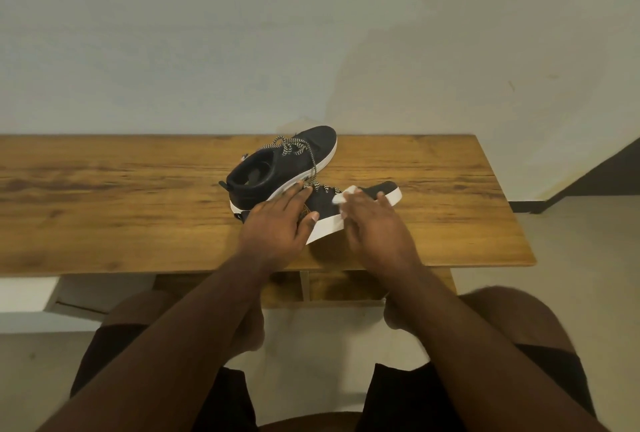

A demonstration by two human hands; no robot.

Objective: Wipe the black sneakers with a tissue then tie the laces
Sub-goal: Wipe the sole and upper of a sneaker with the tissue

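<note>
The left hand lies over the heel end of the nearer black sneaker, its fingers stretched along the upper and its thumb laid against the white sole, steadying the shoe rather than curling round it. Just to the right of it, the right hand presses a crumpled white tissue against the same sneaker's upper; the fingers bend over the tissue and pinch it, and part of it shows beyond the fingertips. This sneaker sits tilted on the wooden desk, its white sole edge turned toward the person and its toe pointing past the right hand. Beyond the left hand's fingertips stands the second black sneaker, upright, its opening facing the camera and its toe aimed away and to the right. Its black-and-white patterned laces hang loose and untied, one strand trailing down to the nearer shoe close by the left fingertips. The two sneakers touch or nearly touch there.
</note>
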